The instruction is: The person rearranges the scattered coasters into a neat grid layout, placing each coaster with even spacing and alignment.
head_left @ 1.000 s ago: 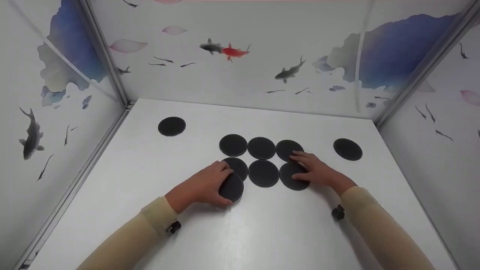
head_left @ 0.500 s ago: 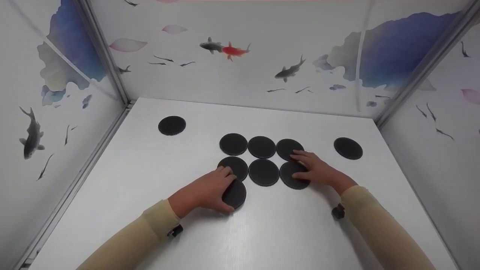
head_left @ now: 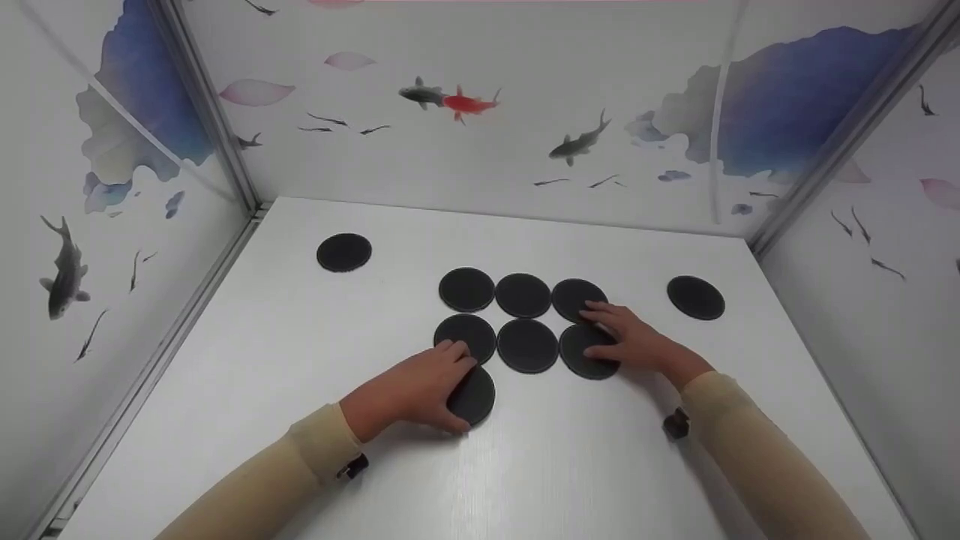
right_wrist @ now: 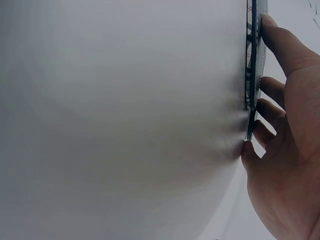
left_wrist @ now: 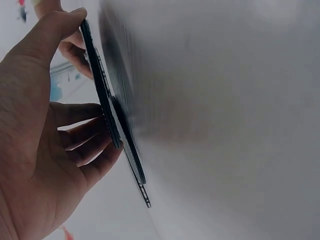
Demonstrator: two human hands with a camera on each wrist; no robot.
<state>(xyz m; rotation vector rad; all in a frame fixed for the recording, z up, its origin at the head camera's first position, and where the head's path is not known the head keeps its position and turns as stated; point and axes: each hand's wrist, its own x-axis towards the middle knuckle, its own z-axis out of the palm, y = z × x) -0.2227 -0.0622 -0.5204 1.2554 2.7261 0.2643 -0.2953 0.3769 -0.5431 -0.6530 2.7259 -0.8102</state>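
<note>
In the head view, my left hand (head_left: 424,386) grips a black round coaster (head_left: 475,397) by its edge, thumb at the near side and fingers at the far side. That coaster lies just in front of the front-left coaster (head_left: 463,331). The left wrist view shows the held coaster (left_wrist: 101,90) slightly raised off the tabletop. My right hand (head_left: 636,339) rests its thumb on the front-right coaster (head_left: 575,362), while its extended fingers touch the back-right coaster (head_left: 572,295). From the right wrist, that hand's fingertips sit along the coasters' edges.
Between the hands, the front-middle coaster (head_left: 528,346) adjoins the others in two rows of three. A lone coaster (head_left: 344,252) lies at the back left and another coaster (head_left: 696,298) at the right. Printed walls enclose the white table (head_left: 570,465) on three sides.
My left hand has drawn its coaster toward me and slightly right, uncovering more of the front-left coaster, which has shifted slightly left. The right hand stays in place.
</note>
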